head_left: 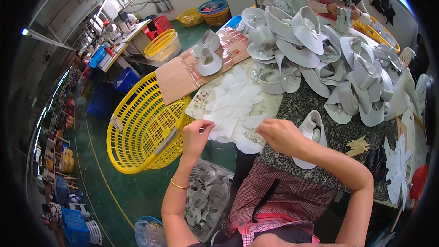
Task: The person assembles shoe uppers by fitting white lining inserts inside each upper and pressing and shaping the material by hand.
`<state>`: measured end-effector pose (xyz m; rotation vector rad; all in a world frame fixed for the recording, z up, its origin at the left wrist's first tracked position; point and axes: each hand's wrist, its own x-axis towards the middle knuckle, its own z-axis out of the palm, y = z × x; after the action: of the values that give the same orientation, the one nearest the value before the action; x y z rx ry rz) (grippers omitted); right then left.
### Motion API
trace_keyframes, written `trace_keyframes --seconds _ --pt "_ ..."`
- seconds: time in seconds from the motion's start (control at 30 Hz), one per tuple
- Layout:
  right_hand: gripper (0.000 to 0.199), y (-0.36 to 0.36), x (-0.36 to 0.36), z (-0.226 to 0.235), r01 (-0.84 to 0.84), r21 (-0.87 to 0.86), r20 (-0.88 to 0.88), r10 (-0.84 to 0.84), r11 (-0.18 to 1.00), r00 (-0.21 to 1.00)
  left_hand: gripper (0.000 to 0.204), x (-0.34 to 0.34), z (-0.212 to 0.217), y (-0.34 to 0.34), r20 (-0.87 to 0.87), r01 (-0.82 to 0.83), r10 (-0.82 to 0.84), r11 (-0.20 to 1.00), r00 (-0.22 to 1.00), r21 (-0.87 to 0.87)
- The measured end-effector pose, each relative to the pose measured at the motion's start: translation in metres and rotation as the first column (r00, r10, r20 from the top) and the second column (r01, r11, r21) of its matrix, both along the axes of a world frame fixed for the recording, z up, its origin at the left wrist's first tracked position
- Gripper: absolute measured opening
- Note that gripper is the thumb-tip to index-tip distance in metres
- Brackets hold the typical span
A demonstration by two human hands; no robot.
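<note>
A loose heap of thin white leaf-shaped pieces lies at the near end of a worn pale board in front of me. My left hand is at the heap's left edge, thumb and fingers pinched on the end of a white piece. At the heap's right side my right hand is closed, fingertips together beside another white piece; what it holds, if anything, is hidden. By my right forearm, a light grey sun visor rests on the speckled dark stone tabletop.
Many grey visors are piled at the back right, near a sewing machine where another person's hands work. Two visors sit on flattened cardboard. A yellow basket stands left; a crate of grey parts sits below.
</note>
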<state>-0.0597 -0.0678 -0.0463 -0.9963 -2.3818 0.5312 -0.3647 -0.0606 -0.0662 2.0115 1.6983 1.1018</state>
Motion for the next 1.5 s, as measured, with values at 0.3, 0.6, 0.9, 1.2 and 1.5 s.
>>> trace_keyframes --seconds 0.3,0.6,0.9,1.2,1.5 --pt "0.029 0.116 -0.033 -0.05 0.188 -0.101 -0.059 -0.194 0.977 0.979 0.031 0.01 -0.022 0.079 -0.091 0.238 -0.238 0.971 0.967 -0.016" --pt "0.056 0.172 -0.064 -0.059 0.421 -0.17 0.155 -0.398 0.891 0.904 0.052 0.018 -0.034 0.14 -0.128 0.383 -0.414 0.9 0.901 -0.208" --pt "0.024 0.204 -0.074 -0.083 0.398 -0.131 0.114 -0.385 0.908 0.916 0.065 0.014 -0.034 0.151 -0.077 0.392 -0.436 0.862 0.897 -0.32" --pt "0.019 0.214 -0.072 -0.073 0.371 -0.166 0.082 -0.362 0.914 0.929 0.075 0.009 -0.028 0.148 0.146 0.413 -0.388 0.815 0.91 -0.407" --pt "0.022 0.232 -0.086 -0.076 0.412 -0.15 0.13 -0.395 0.899 0.909 0.079 0.011 -0.027 0.153 0.172 0.371 -0.329 0.791 0.928 -0.487"
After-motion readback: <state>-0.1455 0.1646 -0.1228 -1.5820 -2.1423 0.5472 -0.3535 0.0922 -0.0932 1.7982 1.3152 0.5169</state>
